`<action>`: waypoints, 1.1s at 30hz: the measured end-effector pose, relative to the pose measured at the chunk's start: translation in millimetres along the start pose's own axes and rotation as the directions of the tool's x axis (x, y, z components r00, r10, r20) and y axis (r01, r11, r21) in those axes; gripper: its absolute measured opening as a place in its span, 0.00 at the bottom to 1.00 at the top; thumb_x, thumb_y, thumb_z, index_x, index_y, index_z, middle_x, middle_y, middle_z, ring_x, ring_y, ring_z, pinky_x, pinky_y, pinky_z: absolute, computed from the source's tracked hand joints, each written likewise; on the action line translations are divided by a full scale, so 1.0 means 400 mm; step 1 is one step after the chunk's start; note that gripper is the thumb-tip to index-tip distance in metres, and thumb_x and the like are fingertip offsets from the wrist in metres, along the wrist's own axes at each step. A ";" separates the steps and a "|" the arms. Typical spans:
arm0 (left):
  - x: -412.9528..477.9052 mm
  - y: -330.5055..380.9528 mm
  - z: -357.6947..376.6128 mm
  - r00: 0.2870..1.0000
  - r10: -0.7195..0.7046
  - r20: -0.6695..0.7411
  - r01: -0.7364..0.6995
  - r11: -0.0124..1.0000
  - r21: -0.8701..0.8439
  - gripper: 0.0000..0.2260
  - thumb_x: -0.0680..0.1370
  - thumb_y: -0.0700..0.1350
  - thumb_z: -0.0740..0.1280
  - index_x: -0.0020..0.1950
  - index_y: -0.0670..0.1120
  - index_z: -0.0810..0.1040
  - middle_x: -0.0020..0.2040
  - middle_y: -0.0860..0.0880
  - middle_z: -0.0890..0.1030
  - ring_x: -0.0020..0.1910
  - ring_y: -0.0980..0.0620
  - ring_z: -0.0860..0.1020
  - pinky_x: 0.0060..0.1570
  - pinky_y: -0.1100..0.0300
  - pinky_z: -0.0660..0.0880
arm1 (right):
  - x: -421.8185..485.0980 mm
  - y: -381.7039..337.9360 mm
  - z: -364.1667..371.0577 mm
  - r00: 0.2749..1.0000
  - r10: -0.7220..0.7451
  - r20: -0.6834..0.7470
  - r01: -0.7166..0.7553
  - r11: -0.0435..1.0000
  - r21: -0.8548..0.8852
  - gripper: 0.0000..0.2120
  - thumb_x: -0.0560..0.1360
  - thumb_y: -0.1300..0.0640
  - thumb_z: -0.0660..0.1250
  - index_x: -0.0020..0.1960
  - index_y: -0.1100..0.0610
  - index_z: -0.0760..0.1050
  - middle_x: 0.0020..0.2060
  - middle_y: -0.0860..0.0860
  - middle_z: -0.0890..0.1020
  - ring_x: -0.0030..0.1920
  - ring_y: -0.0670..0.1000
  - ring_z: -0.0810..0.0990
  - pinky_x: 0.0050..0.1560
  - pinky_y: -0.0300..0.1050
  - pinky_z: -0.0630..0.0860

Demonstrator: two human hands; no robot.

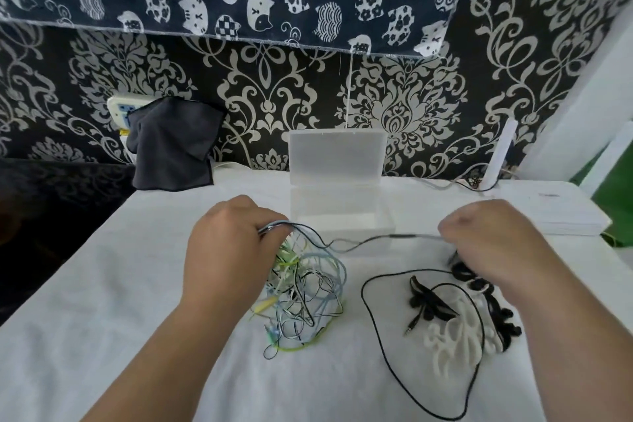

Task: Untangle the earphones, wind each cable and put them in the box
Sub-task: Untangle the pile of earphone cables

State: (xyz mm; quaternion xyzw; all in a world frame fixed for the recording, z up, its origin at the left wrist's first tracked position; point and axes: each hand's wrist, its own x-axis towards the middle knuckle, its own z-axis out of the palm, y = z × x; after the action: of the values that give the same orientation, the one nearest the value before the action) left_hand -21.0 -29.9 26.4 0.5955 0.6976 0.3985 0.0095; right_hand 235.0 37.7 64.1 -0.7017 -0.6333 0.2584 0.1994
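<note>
Both forearms reach forward over the white-covered table, palms down. The left hand, fingers curled, grips a bunch of strands lifted from the top of the tangle of earphones, which lies just right of that wrist. A grey cable runs from this bunch rightward, in front of the clear plastic box, into the right hand, whose fingers close around it. The box stands open at the far centre, lid upright. A black earphone set lies loose near the right wrist.
</note>
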 end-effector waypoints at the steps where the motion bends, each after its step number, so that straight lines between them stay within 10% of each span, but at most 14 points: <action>1: -0.001 0.001 0.004 0.999 0.034 -0.001 -0.034 0.999 0.015 0.05 0.72 0.43 0.76 0.40 0.53 0.87 0.36 0.52 0.80 0.37 0.47 0.78 0.38 0.55 0.73 | -0.012 -0.009 0.012 0.999 -0.054 -0.003 0.054 0.995 -0.087 0.10 0.73 0.62 0.67 0.49 0.51 0.83 0.45 0.49 0.84 0.47 0.53 0.81 0.48 0.46 0.73; 3: -0.004 0.003 0.012 0.996 0.091 0.001 -0.091 0.995 0.042 0.06 0.71 0.42 0.77 0.39 0.53 0.87 0.34 0.53 0.79 0.35 0.47 0.78 0.36 0.56 0.71 | -0.025 -0.027 0.030 0.980 -0.198 -0.015 0.198 0.980 -0.016 0.20 0.73 0.61 0.67 0.64 0.49 0.78 0.57 0.44 0.81 0.59 0.47 0.79 0.58 0.45 0.73; 9: -0.012 0.018 0.019 0.991 0.135 0.009 -0.136 0.989 0.066 0.05 0.69 0.49 0.70 0.38 0.56 0.86 0.31 0.55 0.76 0.34 0.48 0.76 0.32 0.54 0.72 | -0.095 -0.106 0.134 0.813 -0.524 0.253 0.428 0.833 0.350 0.12 0.73 0.50 0.74 0.56 0.47 0.81 0.48 0.41 0.84 0.50 0.36 0.81 0.54 0.33 0.76; 13: -0.016 0.025 0.017 0.992 0.118 0.040 -0.121 0.989 0.085 0.02 0.69 0.49 0.75 0.38 0.56 0.85 0.32 0.57 0.76 0.35 0.51 0.76 0.35 0.55 0.71 | -0.082 -0.100 0.179 0.868 -0.478 0.138 0.437 0.865 0.247 0.07 0.75 0.52 0.72 0.38 0.50 0.81 0.29 0.38 0.80 0.31 0.39 0.78 0.34 0.31 0.70; 18: -0.002 -0.002 -0.018 0.887 -0.145 0.439 0.108 0.988 0.109 0.17 0.65 0.66 0.75 0.51 0.63 0.80 0.36 0.57 0.75 0.35 0.61 0.74 0.36 0.61 0.68 | -0.063 -0.093 0.154 0.900 -0.434 0.038 0.387 0.837 0.388 0.11 0.79 0.56 0.67 0.38 0.51 0.81 0.27 0.40 0.79 0.32 0.43 0.79 0.33 0.31 0.70; 21: 0.009 -0.029 -0.039 0.836 -0.167 0.523 0.193 0.981 0.005 0.20 0.63 0.67 0.75 0.50 0.61 0.81 0.30 0.56 0.71 0.27 0.60 0.70 0.30 0.66 0.63 | -0.057 -0.089 0.155 0.944 -0.329 0.022 0.257 0.776 0.576 0.13 0.80 0.57 0.64 0.39 0.53 0.80 0.24 0.47 0.74 0.29 0.51 0.74 0.38 0.50 0.74; 30: 0.021 -0.025 -0.065 0.945 -0.047 0.323 0.207 0.852 -0.480 0.27 0.64 0.70 0.69 0.38 0.45 0.76 0.31 0.47 0.77 0.31 0.53 0.70 0.33 0.59 0.65 | -0.062 -0.104 0.094 0.969 -0.248 -0.015 0.139 0.490 0.860 0.13 0.82 0.60 0.62 0.41 0.56 0.81 0.27 0.48 0.64 0.27 0.47 0.58 0.28 0.42 0.55; 33: 0.025 -0.010 -0.073 0.970 -0.092 0.225 0.221 0.717 -0.661 0.25 0.71 0.68 0.65 0.42 0.45 0.78 0.40 0.40 0.80 0.43 0.51 0.77 0.53 0.48 0.75 | -0.055 -0.103 0.070 0.978 -0.198 -0.061 0.136 0.393 0.909 0.12 0.82 0.61 0.61 0.41 0.58 0.78 0.26 0.47 0.64 0.28 0.47 0.58 0.26 0.39 0.55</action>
State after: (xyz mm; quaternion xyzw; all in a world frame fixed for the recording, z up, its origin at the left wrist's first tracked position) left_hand -41.4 -37.3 48.4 0.5218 0.5472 0.5695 0.3223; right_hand 183.8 19.2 69.5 -0.4064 -0.4642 0.5587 0.5543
